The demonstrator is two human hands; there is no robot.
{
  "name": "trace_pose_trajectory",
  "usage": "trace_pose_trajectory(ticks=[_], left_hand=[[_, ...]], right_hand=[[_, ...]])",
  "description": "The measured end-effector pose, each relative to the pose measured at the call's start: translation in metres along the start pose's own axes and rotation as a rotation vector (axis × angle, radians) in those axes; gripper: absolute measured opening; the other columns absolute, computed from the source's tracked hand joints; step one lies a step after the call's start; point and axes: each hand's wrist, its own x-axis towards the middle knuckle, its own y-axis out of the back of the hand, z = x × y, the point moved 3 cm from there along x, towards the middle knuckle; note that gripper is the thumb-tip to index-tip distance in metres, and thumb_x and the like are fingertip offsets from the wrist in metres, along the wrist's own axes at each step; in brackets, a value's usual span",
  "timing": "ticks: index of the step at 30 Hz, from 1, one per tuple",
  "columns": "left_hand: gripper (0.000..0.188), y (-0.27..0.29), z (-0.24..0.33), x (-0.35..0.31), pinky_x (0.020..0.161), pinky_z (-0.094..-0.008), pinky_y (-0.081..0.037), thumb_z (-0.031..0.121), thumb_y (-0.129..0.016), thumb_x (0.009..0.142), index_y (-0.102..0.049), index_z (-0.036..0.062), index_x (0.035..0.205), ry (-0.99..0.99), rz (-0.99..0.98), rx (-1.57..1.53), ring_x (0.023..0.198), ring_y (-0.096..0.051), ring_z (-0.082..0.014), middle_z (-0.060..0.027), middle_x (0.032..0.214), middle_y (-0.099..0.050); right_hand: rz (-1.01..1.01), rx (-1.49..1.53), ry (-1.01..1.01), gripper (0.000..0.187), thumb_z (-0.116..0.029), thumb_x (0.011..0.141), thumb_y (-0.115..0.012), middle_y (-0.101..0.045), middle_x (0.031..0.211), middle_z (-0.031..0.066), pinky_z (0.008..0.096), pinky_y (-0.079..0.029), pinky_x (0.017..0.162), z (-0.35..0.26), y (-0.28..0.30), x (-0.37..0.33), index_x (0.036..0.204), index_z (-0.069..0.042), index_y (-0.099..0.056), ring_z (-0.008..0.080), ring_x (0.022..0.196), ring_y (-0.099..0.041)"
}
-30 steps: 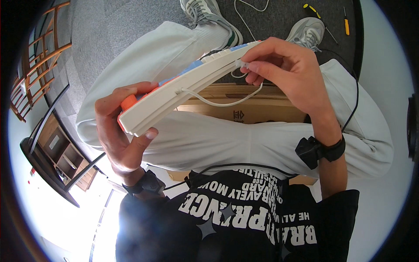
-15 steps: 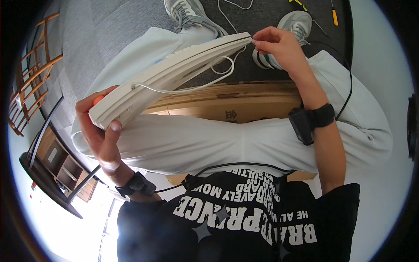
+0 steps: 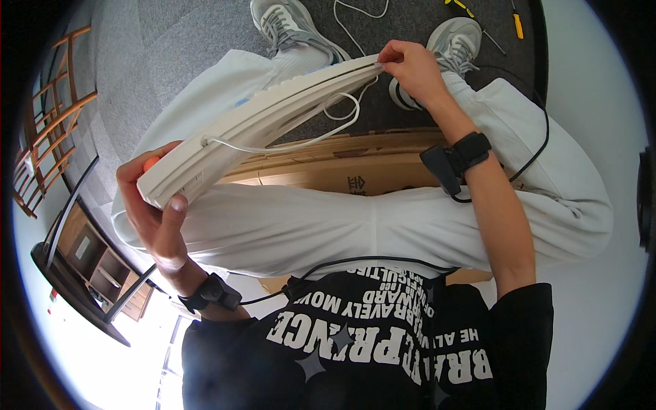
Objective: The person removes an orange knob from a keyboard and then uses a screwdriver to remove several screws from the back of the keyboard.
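A cream-white keyboard [image 3: 266, 106] is held up on its edge above my lap, slanting from near left to far right. A dark gap runs along the seam of its casing near the far right end. My left hand [image 3: 154, 205] grips the near left end, thumb on the underside and fingers behind, beside an orange key [image 3: 151, 163]. My right hand [image 3: 413, 72] is closed in a pinch at the far right corner, by the gap; whatever lies between its fingertips is hidden. A white cable [image 3: 294, 145] comes out of the keyboard's edge and loops below it.
Under the keyboard, between my legs, lies a brown cardboard box [image 3: 321, 172]. On the dark mat at the far right are a yellow-handled screwdriver [image 3: 518, 26], a thin metal rod [image 3: 495, 42] and a yellow tool [image 3: 460, 6]. A wooden chair [image 3: 58, 126] stands to the left.
My right hand has moved slightly left, closer onto the keyboard's corner, and its forearm has swung left. The keyboard has shifted a little left; my left hand keeps its grip.
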Motion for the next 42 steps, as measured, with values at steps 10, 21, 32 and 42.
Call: trace_pose_trajectory(ticks=[10, 21, 32, 42], left_hand=[[0.064, -0.003, 0.007, 0.002, 0.099, -0.0440, -0.043, 0.043, -0.072, 0.075, -0.049, 0.0030, 0.119, -0.072, -0.052, 0.040, 0.109, -0.059, -0.0281, -0.0215, 0.115, -0.063], [0.067, -0.009, 0.015, -0.003, 0.093, -0.0439, -0.048, 0.045, -0.076, 0.071, -0.049, 0.0030, 0.115, -0.077, -0.062, 0.021, 0.103, -0.064, -0.0306, -0.0233, 0.109, -0.065], [0.065, -0.010, 0.007, -0.017, 0.092, -0.0434, -0.048, 0.034, -0.082, 0.076, -0.044, 0.0038, 0.120, -0.123, -0.201, -0.177, 0.104, -0.063, -0.0322, -0.0265, 0.112, -0.062], [0.064, -0.008, 0.003, -0.017, 0.089, -0.0447, -0.051, 0.029, -0.081, 0.077, -0.043, 0.0031, 0.122, -0.216, -0.253, -0.197, 0.104, -0.063, -0.0336, -0.0276, 0.110, -0.062]], right_hand=[[0.054, -0.231, 0.306, 0.006, -0.003, 0.084, -0.059, -0.065, 0.083, 0.0140, 0.0421, -0.051, 0.069, -0.015, -0.001, -0.002, 0.089, -0.003, -0.063, 0.0346, 0.078, -0.064], [-0.012, -0.247, 0.319, 0.006, -0.001, 0.085, -0.056, -0.063, 0.084, 0.0139, 0.0420, -0.050, 0.069, -0.016, 0.003, -0.004, 0.090, -0.002, -0.059, 0.0367, 0.079, -0.062], [-0.141, -0.128, 0.253, 0.006, 0.000, 0.084, -0.058, -0.064, 0.084, 0.0158, 0.0391, -0.049, 0.068, -0.014, 0.012, -0.009, 0.091, 0.000, -0.057, 0.0347, 0.077, -0.063], [-0.272, -0.080, 0.161, 0.013, 0.001, 0.085, -0.057, -0.062, 0.087, 0.0142, 0.0340, -0.048, 0.069, -0.021, 0.023, -0.008, 0.097, -0.001, -0.061, 0.0289, 0.076, -0.061]])
